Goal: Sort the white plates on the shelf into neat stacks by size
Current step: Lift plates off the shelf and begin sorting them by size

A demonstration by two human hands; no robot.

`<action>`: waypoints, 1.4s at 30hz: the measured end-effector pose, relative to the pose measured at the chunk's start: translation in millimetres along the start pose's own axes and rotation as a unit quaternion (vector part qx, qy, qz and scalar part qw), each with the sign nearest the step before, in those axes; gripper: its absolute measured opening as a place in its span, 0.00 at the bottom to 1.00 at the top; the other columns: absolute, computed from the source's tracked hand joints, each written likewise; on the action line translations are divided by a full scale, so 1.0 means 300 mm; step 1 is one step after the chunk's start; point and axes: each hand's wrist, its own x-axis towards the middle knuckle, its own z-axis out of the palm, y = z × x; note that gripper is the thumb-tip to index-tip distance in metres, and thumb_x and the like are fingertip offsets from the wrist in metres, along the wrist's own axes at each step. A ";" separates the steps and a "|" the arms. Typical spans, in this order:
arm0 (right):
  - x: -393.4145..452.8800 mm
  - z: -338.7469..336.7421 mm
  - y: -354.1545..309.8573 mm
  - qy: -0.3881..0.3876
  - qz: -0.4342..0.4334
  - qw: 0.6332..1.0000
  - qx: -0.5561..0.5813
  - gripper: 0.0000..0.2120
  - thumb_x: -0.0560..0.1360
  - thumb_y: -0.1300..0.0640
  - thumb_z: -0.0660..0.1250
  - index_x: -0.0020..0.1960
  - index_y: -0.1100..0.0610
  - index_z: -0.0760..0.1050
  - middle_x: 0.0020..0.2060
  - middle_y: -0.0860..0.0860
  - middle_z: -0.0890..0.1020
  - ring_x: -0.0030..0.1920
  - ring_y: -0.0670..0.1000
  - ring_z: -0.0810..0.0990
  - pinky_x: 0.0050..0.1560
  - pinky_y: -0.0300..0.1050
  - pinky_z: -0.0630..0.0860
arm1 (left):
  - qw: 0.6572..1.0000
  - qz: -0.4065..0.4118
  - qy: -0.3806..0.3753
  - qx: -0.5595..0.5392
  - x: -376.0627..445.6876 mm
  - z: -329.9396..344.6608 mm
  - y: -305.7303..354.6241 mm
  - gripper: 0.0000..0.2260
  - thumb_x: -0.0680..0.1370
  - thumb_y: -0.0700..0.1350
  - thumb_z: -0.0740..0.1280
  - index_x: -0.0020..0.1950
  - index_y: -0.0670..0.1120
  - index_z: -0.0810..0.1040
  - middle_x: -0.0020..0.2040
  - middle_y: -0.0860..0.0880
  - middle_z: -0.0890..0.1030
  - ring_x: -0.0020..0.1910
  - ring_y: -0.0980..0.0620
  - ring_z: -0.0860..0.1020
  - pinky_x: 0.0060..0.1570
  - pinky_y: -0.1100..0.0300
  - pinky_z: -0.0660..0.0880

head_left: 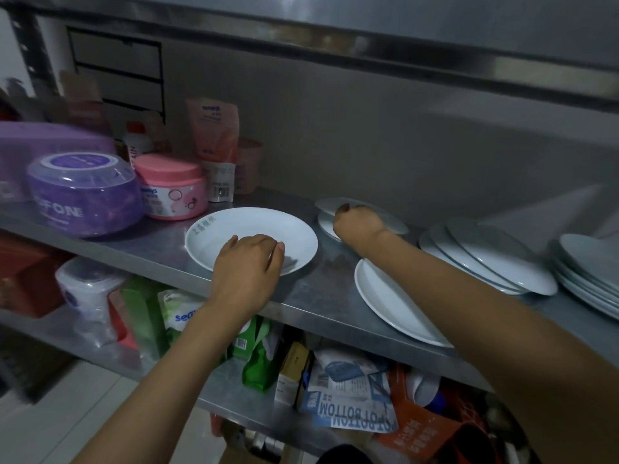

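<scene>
Two hands reached over the shelf (160, 242), the left hand (246, 262) and the right hand (358, 226). Two tubs stood at left: one purple tub (83, 195), one pink tub (172, 187). White plates lay in five groups; their exact number could not be counted.

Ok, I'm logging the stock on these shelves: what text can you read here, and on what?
"OFFONE", first letter uncertain: purple tub.
"sea", cut off by the left hand's arm: white pack on the lower shelf.
"POT BOTTOM", upside down: blue-and-white packet.
Blue characters on the white bowl, and labels on the pink jar and pink pouch: too blurred.
</scene>
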 end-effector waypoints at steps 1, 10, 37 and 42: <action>-0.003 -0.004 0.006 -0.001 0.007 1.000 0.016 0.17 0.75 0.72 0.58 0.64 0.71 0.70 0.58 0.64 0.77 0.56 0.63 0.79 0.50 0.52 0.75 | 1.000 0.001 0.000 -0.001 0.002 0.000 -0.001 0.15 0.81 0.47 0.57 0.34 0.48 0.69 0.35 0.52 0.75 0.34 0.50 0.67 0.56 0.48 0.70; -0.017 0.041 0.082 0.105 0.081 0.991 0.007 0.18 0.49 0.61 0.73 0.38 0.65 0.83 0.23 0.53 0.78 0.20 0.50 0.76 0.23 0.36 0.70 | 1.000 0.004 -0.011 -0.002 -0.009 -0.018 -0.001 0.18 0.81 0.50 0.54 0.36 0.46 0.75 0.35 0.51 0.78 0.35 0.49 0.71 0.44 0.54 0.69; -0.216 -0.274 0.071 0.178 0.297 0.411 0.843 0.07 0.72 0.70 0.63 0.35 0.66 0.73 0.28 0.56 0.75 0.23 0.53 0.73 0.26 0.43 0.73 | 0.989 0.094 0.078 -0.085 -0.069 -0.167 0.094 0.20 0.77 0.50 0.67 0.68 0.46 0.74 0.69 0.45 0.71 0.74 0.44 0.62 0.69 0.52 0.61; -0.225 -0.320 -0.026 0.096 0.274 0.322 0.901 0.10 0.74 0.71 0.64 0.35 0.64 0.72 0.29 0.57 0.76 0.22 0.52 0.74 0.21 0.39 0.74 | 0.977 0.080 0.172 -0.098 -0.083 -0.252 0.061 0.13 0.75 0.48 0.70 0.54 0.41 0.80 0.55 0.45 0.80 0.64 0.43 0.73 0.64 0.60 0.64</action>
